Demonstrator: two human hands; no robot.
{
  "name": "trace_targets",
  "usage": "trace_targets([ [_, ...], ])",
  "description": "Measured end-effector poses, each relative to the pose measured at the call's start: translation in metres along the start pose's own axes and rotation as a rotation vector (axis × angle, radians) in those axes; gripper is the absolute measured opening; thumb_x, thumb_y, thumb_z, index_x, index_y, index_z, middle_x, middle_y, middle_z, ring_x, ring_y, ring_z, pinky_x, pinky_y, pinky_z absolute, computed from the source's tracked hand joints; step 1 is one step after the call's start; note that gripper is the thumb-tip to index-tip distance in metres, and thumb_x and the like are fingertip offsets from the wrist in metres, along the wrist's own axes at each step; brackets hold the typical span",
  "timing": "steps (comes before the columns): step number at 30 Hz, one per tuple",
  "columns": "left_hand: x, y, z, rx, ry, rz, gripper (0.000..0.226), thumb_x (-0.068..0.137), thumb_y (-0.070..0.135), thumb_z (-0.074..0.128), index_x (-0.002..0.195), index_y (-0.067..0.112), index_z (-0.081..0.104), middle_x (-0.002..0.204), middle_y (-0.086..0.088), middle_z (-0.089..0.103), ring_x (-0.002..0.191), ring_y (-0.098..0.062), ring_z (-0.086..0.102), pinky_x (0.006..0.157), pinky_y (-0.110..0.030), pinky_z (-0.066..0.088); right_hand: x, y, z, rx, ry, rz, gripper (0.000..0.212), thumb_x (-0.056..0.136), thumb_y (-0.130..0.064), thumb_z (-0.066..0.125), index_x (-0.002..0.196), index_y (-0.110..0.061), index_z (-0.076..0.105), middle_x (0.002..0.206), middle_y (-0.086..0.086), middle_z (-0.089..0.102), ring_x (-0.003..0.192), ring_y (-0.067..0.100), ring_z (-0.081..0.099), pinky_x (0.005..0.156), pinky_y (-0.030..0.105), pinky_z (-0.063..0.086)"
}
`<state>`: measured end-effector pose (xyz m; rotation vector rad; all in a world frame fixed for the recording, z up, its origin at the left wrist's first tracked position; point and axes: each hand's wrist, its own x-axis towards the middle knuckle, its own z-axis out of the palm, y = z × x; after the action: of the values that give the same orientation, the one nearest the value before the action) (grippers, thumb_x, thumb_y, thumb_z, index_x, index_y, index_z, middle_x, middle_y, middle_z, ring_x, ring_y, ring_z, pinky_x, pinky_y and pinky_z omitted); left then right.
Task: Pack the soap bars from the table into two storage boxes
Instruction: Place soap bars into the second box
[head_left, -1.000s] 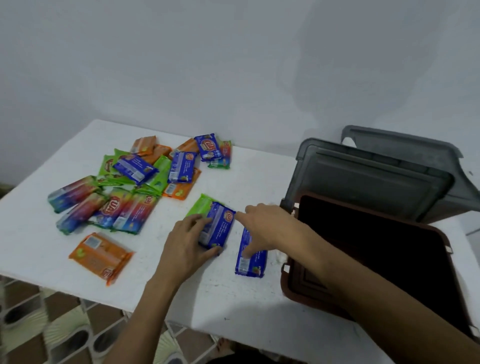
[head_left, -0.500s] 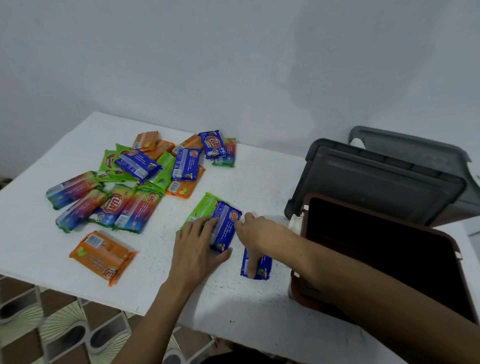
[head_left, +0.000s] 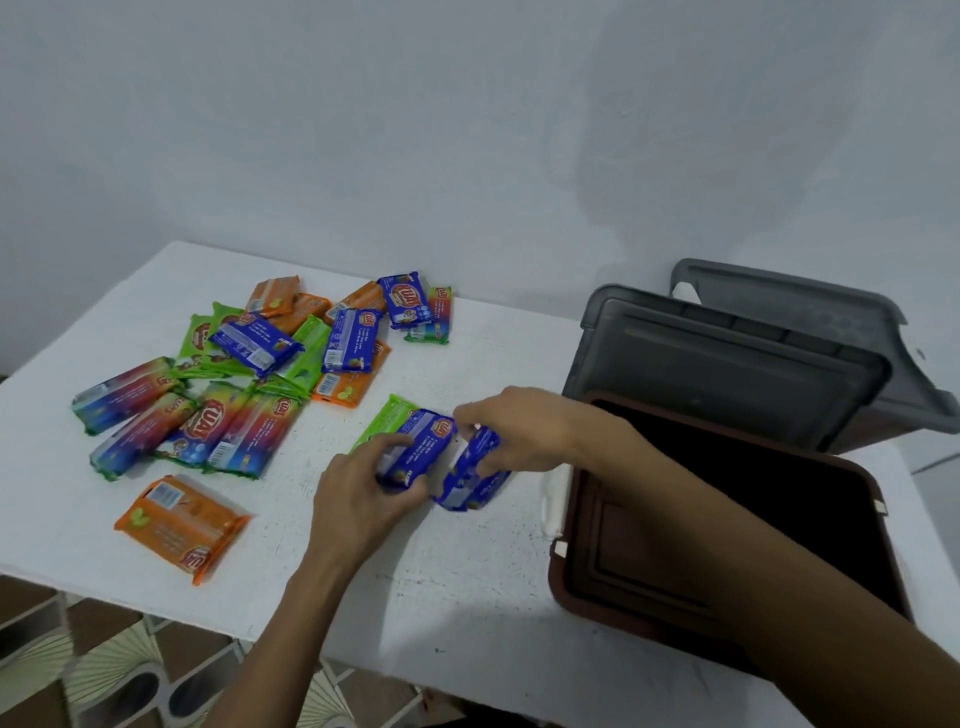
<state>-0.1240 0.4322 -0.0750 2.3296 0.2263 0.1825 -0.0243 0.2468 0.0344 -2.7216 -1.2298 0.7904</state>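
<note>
My left hand (head_left: 363, 488) grips a blue soap bar (head_left: 423, 447) that lies over a green bar (head_left: 387, 418) near the table's middle. Beside it my right hand (head_left: 511, 428) pinches a second blue soap bar (head_left: 470, 478), tilted up off the white table (head_left: 467, 587). A heap of several wrapped bars (head_left: 270, 358), blue, green, orange and rainbow, lies at the back left. One orange bar (head_left: 179, 527) sits alone near the front edge. The brown storage box (head_left: 582, 603) stands open under my right forearm. The grey storage box (head_left: 727, 374) stands behind it.
A grey lid (head_left: 810, 317) leans behind the grey box against the pale wall. The table's front edge runs below my arms, with patterned floor tiles (head_left: 104, 670) beneath. A white latch (head_left: 551, 501) sticks out on the brown box's left rim.
My right hand has closed on the second blue bar and tipped it up from lying flat. My left hand has curled round the first blue bar.
</note>
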Motion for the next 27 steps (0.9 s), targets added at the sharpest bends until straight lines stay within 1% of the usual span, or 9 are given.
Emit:
trace_targets([
  [5, -0.001, 0.032, -0.014, -0.401, 0.020, -0.156, 0.034, 0.083, 0.028, 0.072, 0.114, 0.032, 0.059, 0.107, 0.010, 0.065, 0.093, -0.004, 0.063, 0.063, -0.020, 0.053, -0.052, 0.020, -0.022, 0.319, 0.256, -0.008, 0.021, 0.090, -0.030, 0.066, 0.101, -0.025, 0.049, 0.087, -0.015, 0.058, 0.077, 0.007, 0.055, 0.062, 0.023, 0.044],
  [9, -0.001, 0.069, -0.023, -0.672, -0.028, -0.225, 0.032, 0.091, 0.021, 0.061, 0.121, 0.033, 0.057, 0.100, 0.013, 0.065, 0.093, -0.009, 0.062, 0.066, -0.026, 0.053, -0.095, 0.043, -0.018, 0.552, 0.453, -0.040, 0.020, 0.093, -0.022, 0.062, 0.113, -0.021, 0.060, 0.103, -0.011, 0.064, 0.089, 0.005, 0.063, 0.067, 0.020, 0.052],
  [11, -0.002, 0.086, -0.023, -0.717, -0.057, -0.216, 0.033, 0.094, 0.020, 0.057, 0.122, 0.036, 0.055, 0.098, 0.018, 0.060, 0.094, -0.010, 0.060, 0.073, -0.033, 0.055, -0.115, 0.052, -0.010, 0.710, 0.516, -0.021, 0.021, 0.094, -0.020, 0.061, 0.115, -0.017, 0.061, 0.107, -0.009, 0.064, 0.094, 0.005, 0.064, 0.068, 0.021, 0.054],
  [13, -0.004, 0.100, -0.021, -0.738, -0.105, -0.188, 0.036, 0.095, 0.019, 0.056, 0.125, 0.039, 0.053, 0.100, 0.019, 0.059, 0.097, -0.012, 0.061, 0.074, -0.034, 0.055, -0.134, 0.059, 0.002, 0.871, 0.582, -0.006, 0.021, 0.095, -0.017, 0.060, 0.115, -0.015, 0.061, 0.111, -0.003, 0.065, 0.101, 0.011, 0.065, 0.074, 0.030, 0.058],
  [16, -0.006, 0.115, -0.014, -0.759, -0.186, -0.134, 0.040, 0.094, 0.019, 0.056, 0.129, 0.041, 0.052, 0.097, 0.018, 0.067, 0.101, -0.020, 0.064, 0.079, -0.035, 0.055, -0.157, 0.067, 0.021, 1.109, 0.680, 0.012, 0.023, 0.094, -0.012, 0.058, 0.117, -0.011, 0.060, 0.117, 0.004, 0.064, 0.109, 0.022, 0.064, 0.083, 0.041, 0.059],
  [20, -0.007, 0.133, -0.005, -0.776, -0.281, -0.046, 0.050, 0.080, 0.029, 0.062, 0.127, 0.044, 0.053, 0.099, 0.016, 0.071, 0.099, -0.021, 0.068, 0.085, -0.039, 0.054, -0.181, 0.069, 0.038, 1.577, 0.762, 0.036, 0.025, 0.087, -0.013, 0.057, 0.112, -0.011, 0.061, 0.127, 0.009, 0.059, 0.115, 0.026, 0.062, 0.087, 0.043, 0.058],
  [23, -0.007, 0.144, 0.001, -0.805, -0.328, -0.008, 0.060, 0.068, 0.043, 0.063, 0.127, 0.045, 0.055, 0.105, 0.010, 0.071, 0.103, -0.026, 0.067, 0.089, -0.043, 0.052, -0.189, 0.069, 0.049, 1.918, 0.791, 0.036, 0.023, 0.092, -0.011, 0.049, 0.109, -0.016, 0.063, 0.131, 0.012, 0.058, 0.114, 0.031, 0.062, 0.087, 0.044, 0.056],
  [25, -0.008, 0.151, 0.005, -0.827, -0.344, 0.010, 0.060, 0.067, 0.043, 0.062, 0.127, 0.042, 0.055, 0.105, 0.010, 0.072, 0.101, -0.026, 0.068, 0.088, -0.042, 0.052, -0.190, 0.069, 0.056, 2.080, 0.811, 0.069, 0.024, 0.094, -0.013, 0.045, 0.111, -0.016, 0.063, 0.134, 0.017, 0.056, 0.114, 0.036, 0.061, 0.083, 0.044, 0.057],
  [27, -0.009, 0.157, 0.010, -0.846, -0.346, 0.018, 0.053, 0.073, 0.033, 0.062, 0.126, 0.040, 0.056, 0.107, 0.010, 0.071, 0.100, -0.026, 0.068, 0.087, -0.042, 0.051, -0.193, 0.068, 0.061, 2.191, 0.800, 0.094, 0.032, 0.092, -0.027, 0.046, 0.115, -0.015, 0.064, 0.137, 0.022, 0.054, 0.116, 0.039, 0.060, 0.087, 0.044, 0.056],
])
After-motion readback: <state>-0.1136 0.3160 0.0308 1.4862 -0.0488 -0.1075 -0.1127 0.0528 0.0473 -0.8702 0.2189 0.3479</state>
